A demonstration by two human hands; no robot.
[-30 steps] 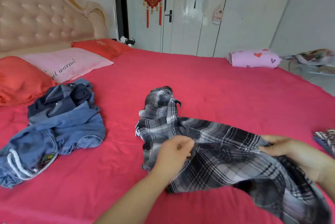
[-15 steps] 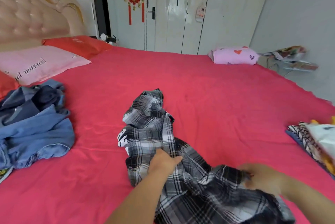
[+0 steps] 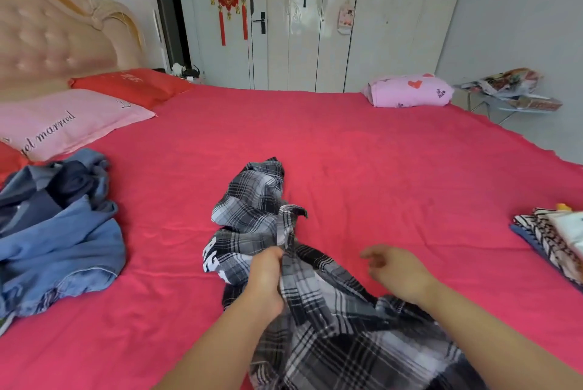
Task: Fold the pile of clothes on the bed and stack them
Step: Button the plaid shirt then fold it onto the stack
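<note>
A person's left hand [image 3: 268, 279] grips a bunched fold of a crumpled black-and-white plaid shirt [image 3: 252, 213], which lies at 6 o'clock on a bed covered with a red sheet [image 3: 362, 153]. The right hand [image 3: 399, 273] pinched the shirt's far edge half a second earlier. It has now let go and hovers over the sheet on the shirt's 3 o'clock side, fingers loosely spread and holding nothing. The release suggests the shirt is being re-gripped so it can be spread out; it is not yet folded. A heap of unfolded blue denim and navy clothes [image 3: 63, 241] waits at 9 o'clock. A small stack of folded patterned garments [image 3: 549, 238] sits at 3 o'clock, at the frame's edge. Much of the job appears to remain.
</note>
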